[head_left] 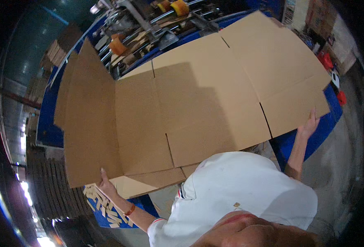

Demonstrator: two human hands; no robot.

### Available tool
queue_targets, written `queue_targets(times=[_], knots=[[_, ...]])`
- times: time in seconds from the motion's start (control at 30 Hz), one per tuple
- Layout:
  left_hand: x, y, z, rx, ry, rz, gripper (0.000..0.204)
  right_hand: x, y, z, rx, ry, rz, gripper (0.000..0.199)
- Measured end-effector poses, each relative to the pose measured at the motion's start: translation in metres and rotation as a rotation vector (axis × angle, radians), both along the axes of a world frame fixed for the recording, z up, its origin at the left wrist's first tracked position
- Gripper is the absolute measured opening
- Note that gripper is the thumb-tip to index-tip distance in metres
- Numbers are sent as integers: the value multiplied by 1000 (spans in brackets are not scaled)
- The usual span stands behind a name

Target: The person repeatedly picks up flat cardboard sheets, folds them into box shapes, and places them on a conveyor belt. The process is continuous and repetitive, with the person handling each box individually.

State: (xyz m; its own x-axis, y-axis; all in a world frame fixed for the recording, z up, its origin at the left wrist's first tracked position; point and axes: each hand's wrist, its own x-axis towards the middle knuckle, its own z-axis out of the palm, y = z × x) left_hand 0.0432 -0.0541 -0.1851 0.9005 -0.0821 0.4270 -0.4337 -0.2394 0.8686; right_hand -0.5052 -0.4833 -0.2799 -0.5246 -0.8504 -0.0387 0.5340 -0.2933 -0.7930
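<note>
A large brown cardboard box blank [194, 107] lies spread out in front of me, with dark slots and crease lines. Its left panel is folded up at an angle along a crease. My left hand [106, 187] grips the near edge of that raised panel, a finger showing on top. At the far right, my right hand [309, 124] is closed on the near corner of the blank, with the other fingers hidden beneath. Another cardboard layer [149, 183] shows under the near left edge; whether it belongs to the same blank I cannot tell.
Beyond the blank stands a machine with metal shafts and orange rollers [180, 7]. Blue supports [320, 138] lie beneath the cardboard. Cardboard scraps [108, 212] litter a blue surface at lower left. Stacked cardboard [52, 189] stands farther left. Red objects [325, 60] sit at right.
</note>
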Motion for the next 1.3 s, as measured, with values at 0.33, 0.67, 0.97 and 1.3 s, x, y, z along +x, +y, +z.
queue_targets(times=[0.33, 0.67, 0.97, 1.3], knots=[[-10, -70, -77, -97, 100, -325, 30, 132, -25, 41, -759, 1227, 218, 35], [-96, -154, -86, 854, -524, -829, 65, 174, 9, 9, -1206, 1937, 713, 56], [-86, -161, -90, 828, -542, -819, 70, 186, 0, 3, -1305, 1929, 701, 61], [98, -167, -99, 846, -102, -613, 34, 172, -173, -15, -183, 1463, 758, 45]])
